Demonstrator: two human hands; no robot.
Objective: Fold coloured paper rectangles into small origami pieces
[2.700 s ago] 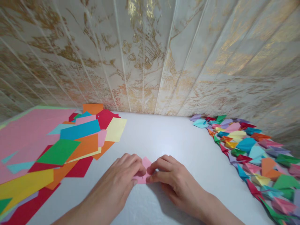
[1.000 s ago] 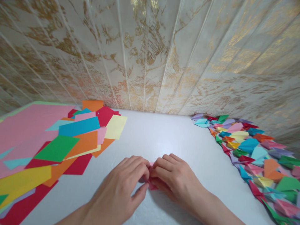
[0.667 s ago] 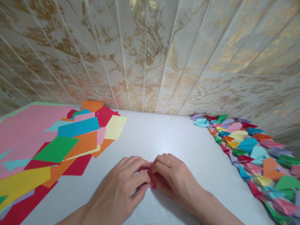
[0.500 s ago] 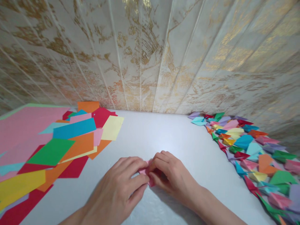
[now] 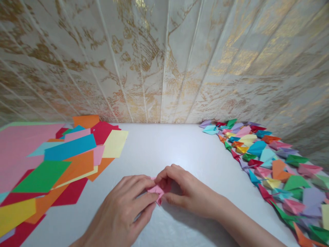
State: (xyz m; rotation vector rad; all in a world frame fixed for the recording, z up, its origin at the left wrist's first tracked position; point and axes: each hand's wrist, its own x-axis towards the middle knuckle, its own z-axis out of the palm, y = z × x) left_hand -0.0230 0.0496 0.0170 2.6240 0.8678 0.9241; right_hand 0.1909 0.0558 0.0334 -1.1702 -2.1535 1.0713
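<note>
A small folded piece of pink paper point(image 5: 155, 189) lies on the white tabletop between my hands, partly covered by fingers. My left hand point(image 5: 125, 202) pinches its left side, with the thumb and fingertips pressing on the folds. At its right side is my right hand point(image 5: 186, 192), with curled fingers on the far right edge and the thumb close to the near edge. Part of the paper is hidden behind the right fingers, and its exact folded shape cannot be made out.
To the left, loose coloured paper sheets point(image 5: 42, 176) overlap in a pile, with larger pink sheets point(image 5: 23, 147) behind. Along the right, many folded paper pieces point(image 5: 257, 149) in mixed colours lie in rows. A white and gold patterned curtain point(image 5: 154, 68) hangs at the table's far edge.
The right thumb has come away from the middle of the pink paper, showing more of its folds. The whole view has shifted slightly, with the piles appearing further left.
</note>
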